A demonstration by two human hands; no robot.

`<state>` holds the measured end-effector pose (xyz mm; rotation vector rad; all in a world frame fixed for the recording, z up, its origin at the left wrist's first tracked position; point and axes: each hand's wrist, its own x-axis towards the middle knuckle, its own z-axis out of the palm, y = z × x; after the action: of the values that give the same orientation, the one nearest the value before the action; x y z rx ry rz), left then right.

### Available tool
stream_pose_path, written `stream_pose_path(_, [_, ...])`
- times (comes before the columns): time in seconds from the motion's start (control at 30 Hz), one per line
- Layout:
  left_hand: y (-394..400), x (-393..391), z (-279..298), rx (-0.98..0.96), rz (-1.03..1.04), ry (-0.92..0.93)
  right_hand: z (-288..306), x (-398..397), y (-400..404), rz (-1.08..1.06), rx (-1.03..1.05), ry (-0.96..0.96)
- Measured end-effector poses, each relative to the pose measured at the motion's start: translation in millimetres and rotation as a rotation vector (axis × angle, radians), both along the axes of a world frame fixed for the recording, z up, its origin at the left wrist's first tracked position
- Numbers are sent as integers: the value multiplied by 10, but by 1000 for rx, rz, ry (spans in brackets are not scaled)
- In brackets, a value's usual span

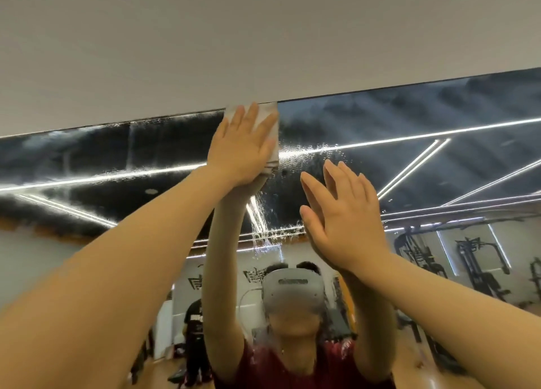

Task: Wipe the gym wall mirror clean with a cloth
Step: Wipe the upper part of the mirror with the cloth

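Both bare arms reach up and forward, elbows nearly straight. The left hand (pixel 244 145) is highest, its palm flat, fingers straight and slightly spread, pointing up and to the right. The right hand (pixel 342 216) is lower and to the right, open too, fingers straight and close together, tilted up and left, its wrist bent back.

Dim, soft indoor light; bright ceiling strips glare in the wet mirror (pixel 409 131), and wide-angle distortion bends the edges.
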<state>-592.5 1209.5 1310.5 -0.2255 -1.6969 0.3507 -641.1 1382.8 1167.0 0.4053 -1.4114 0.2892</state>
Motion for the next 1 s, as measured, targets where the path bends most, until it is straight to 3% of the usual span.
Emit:
stream_pose_path(0.17, [-348,48,1,140,18,31,-5,5,0,1,5,-16])
stream_pose_path(0.27, [-147,-6,42,227,-16,69,-1,4,0,-2,3,-20])
stream_pose_path(0.4, [183,-55,66,123,-17,48,0,-1,3,-1,3,-27])
stream_pose_path(0.53, [-42,-11,0,-36,-13,-5,-5,-12,14,5,8,-21])
stream_pose_path(0.73, [-732,61,-128,159,23,61,-4,-22,5,3,11,-25])
stream_pose_path(0.87, [-462,11,-145,287,-40,56,36,74,22,49,22,-34])
stream_pose_path(1.0, [-229,-71,-182,235,-24,70,208,122,324,127,43,54])
